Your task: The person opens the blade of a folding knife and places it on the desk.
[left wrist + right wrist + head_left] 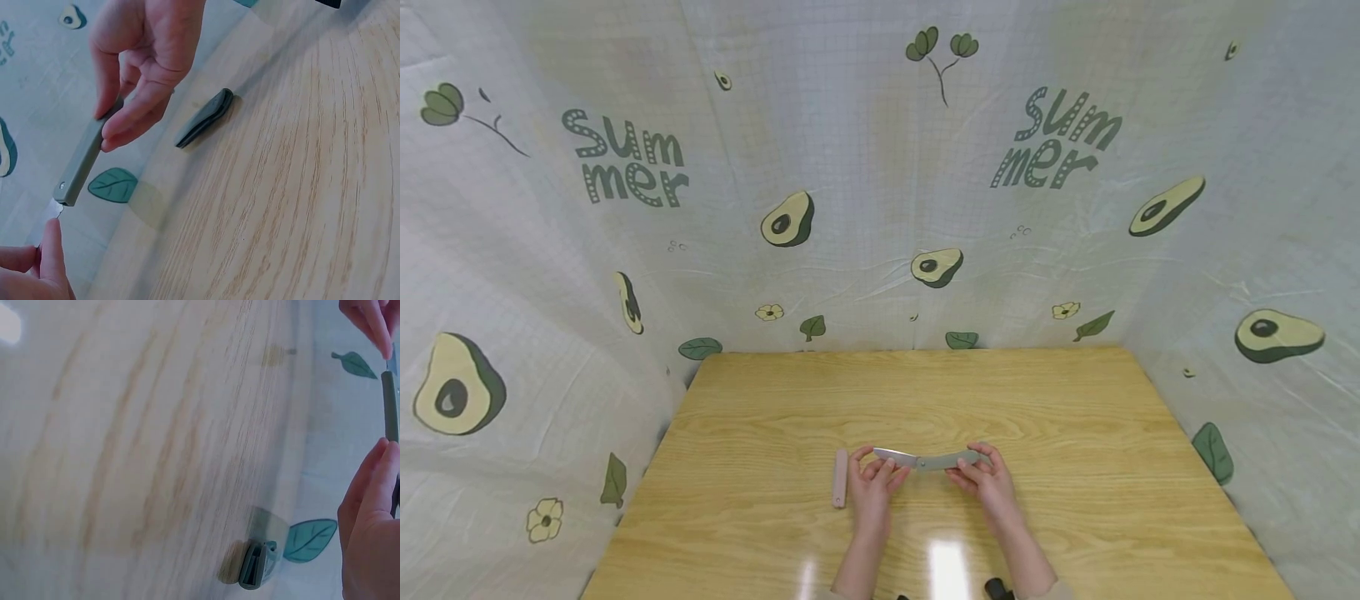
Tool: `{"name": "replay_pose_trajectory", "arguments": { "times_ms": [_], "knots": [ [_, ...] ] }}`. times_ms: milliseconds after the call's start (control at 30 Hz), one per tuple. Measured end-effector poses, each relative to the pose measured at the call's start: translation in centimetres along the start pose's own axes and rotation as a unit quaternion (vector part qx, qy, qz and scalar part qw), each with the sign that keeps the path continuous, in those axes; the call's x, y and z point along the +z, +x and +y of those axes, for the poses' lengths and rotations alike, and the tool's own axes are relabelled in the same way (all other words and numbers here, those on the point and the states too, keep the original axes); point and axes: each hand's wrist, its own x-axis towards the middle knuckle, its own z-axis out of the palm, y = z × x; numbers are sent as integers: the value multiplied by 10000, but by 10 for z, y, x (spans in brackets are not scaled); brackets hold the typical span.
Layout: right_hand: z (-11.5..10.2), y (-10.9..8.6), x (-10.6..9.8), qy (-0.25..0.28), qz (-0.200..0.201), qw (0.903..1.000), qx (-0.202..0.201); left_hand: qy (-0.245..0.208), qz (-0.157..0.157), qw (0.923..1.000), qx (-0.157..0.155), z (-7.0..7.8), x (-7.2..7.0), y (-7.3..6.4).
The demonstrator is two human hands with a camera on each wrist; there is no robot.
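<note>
A folding knife [940, 462] with a grey-green handle is unfolded between the two hands, above the table. My left hand [874, 490] pinches its silver blade [891, 456] between thumb and fingers. The handle [84, 159] is held at its far end by my right hand [991, 483], thumb on one side and fingers on the other. Just left of my left hand, a pink folded piece [839, 479], shaped like a closed knife, lies on the table. Both wrist views show a dark green slotted piece [206, 117] on the table near the right hand; its kind is unclear.
The wooden table [760, 400] is walled at the back and sides by a pale cloth [865, 167] printed with avocados and leaves. A black object [997, 588] shows at the bottom edge, by the right forearm. Light glares off the table's front.
</note>
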Motion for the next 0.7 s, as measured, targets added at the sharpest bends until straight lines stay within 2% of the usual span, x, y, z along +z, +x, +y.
{"name": "replay_pose_trajectory", "arguments": {
  "times_ms": [300, 467, 700],
  "knots": [
    [1, -1, -1, 57, -45, 10000, -49, 27, -119, 9999, 65, -3, -1, -1],
    [1, -1, 1, 340, -17, 9994, 61, -45, -30, 10000, 60, -4, 0, -1],
    [2, 0, 2, 610, -56, 9980, 134, -110, -64, 9997, 184, -6, 2, -2]
  ]
}}
